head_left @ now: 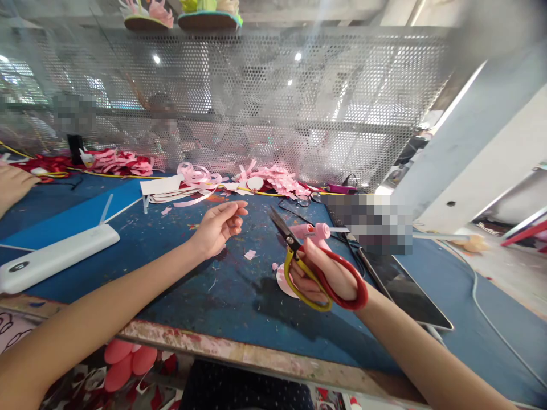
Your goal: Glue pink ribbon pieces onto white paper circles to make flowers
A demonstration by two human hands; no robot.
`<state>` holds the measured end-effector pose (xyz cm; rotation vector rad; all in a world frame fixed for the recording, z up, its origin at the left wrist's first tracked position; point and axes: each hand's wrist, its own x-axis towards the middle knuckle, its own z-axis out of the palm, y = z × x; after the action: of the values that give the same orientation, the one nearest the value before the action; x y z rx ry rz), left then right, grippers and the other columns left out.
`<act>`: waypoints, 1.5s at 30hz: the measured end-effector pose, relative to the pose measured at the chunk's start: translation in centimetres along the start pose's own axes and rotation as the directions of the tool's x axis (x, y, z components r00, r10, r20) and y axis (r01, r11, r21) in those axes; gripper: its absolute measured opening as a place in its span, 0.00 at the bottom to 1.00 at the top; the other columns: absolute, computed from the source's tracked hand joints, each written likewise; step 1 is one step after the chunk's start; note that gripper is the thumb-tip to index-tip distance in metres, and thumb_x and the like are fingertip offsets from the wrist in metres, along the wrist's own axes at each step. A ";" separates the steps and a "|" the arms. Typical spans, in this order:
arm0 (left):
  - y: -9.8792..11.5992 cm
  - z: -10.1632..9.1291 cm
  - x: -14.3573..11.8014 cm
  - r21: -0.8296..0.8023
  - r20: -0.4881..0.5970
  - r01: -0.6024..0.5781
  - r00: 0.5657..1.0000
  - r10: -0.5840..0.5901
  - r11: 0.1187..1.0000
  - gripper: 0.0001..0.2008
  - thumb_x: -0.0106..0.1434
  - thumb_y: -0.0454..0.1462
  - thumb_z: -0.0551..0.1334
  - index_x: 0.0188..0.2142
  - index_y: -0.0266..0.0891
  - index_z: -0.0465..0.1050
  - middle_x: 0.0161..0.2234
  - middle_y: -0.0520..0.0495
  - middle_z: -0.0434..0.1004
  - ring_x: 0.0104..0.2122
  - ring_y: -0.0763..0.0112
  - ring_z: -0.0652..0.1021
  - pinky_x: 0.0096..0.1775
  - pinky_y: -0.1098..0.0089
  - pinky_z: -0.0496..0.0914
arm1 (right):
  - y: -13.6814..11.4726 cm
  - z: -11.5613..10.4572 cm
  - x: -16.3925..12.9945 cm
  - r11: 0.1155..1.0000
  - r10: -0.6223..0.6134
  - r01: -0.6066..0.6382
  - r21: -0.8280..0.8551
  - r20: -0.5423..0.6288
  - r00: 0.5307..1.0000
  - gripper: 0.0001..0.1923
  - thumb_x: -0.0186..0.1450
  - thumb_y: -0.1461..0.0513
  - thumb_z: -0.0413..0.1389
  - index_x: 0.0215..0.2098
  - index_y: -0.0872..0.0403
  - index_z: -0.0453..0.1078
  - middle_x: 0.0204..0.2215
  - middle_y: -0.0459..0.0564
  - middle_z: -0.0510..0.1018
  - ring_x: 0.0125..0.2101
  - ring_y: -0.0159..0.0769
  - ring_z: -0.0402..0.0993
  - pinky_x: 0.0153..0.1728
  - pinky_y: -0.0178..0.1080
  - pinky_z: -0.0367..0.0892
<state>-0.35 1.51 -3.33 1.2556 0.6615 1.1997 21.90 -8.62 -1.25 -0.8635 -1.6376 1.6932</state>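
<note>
Scissors [314, 265]: held in right hand [325, 276], above the near-centre of the blue worktable [205, 296]. Red loop handle around the back of the hand, yellow loop handle around the fingers; dark blades closed or nearly so, pointing up and left, away from the body. Right hand: closed in a grip on the scissors handles.

Pink paper disc [285, 282]: flat on the table, directly below the right hand, partly hidden by it. Small pink scraps [250, 254]: scattered on the table surface between the two hands.

Left hand [220, 225]: raised just above the table, left of the scissors, well apart from the blades. Fingers loosely curled, thumb and fingertips close together; contents of the pinch not discernible.

Pink glue gun [310, 232]: lying on the table just behind the scissors blades.

White flat device [55, 256]: on the table at far left.

Pink paper strips [273, 179]: heaped along the far table edge, against the perforated metal screen [265, 97]. White paper sheets [162, 188]: left of that heap.

Tablet [405, 290]: lying to the right of the right hand, dark screen facing up.

Another person's hand [12, 185]: at the left frame edge, resting on the table.
</note>
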 end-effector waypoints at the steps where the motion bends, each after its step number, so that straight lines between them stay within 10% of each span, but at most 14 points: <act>1: -0.1 0.0 0.0 0.010 -0.005 0.017 1.000 -0.017 1.000 0.14 0.66 0.41 0.59 0.48 0.36 0.68 0.44 0.44 0.73 0.38 0.67 0.76 0.38 0.62 0.74 | -0.2 0.0 0.1 0.999 -0.010 0.010 0.035 -0.002 1.000 0.32 0.60 0.35 0.43 0.19 0.52 0.55 0.10 0.38 0.56 0.09 0.23 0.48 0.08 0.30 0.45; 25: -0.4 1.6 -1.0 0.117 0.020 0.300 0.952 -0.304 0.947 0.13 0.66 0.39 0.60 0.48 0.36 0.69 0.46 0.44 0.73 0.42 0.65 0.76 0.42 0.59 0.73 | -1.9 0.2 -0.5 0.956 -0.088 0.094 0.277 -0.035 0.996 0.31 0.60 0.36 0.48 0.19 0.54 0.57 0.10 0.37 0.54 0.09 0.20 0.45 0.11 0.27 0.41; 45: -0.5 1.1 -0.7 0.147 -0.010 0.318 0.947 -0.320 0.937 0.14 0.66 0.39 0.60 0.49 0.36 0.68 0.47 0.43 0.72 0.43 0.64 0.76 0.43 0.58 0.73 | -1.9 0.1 -0.6 0.957 -0.083 0.082 0.279 -0.010 0.997 0.31 0.59 0.36 0.47 0.21 0.54 0.58 0.10 0.36 0.53 0.09 0.19 0.46 0.11 0.26 0.42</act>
<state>0.60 0.53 -3.72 1.2201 0.9195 0.8850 22.17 -9.08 0.70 -0.6465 -1.3713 1.8113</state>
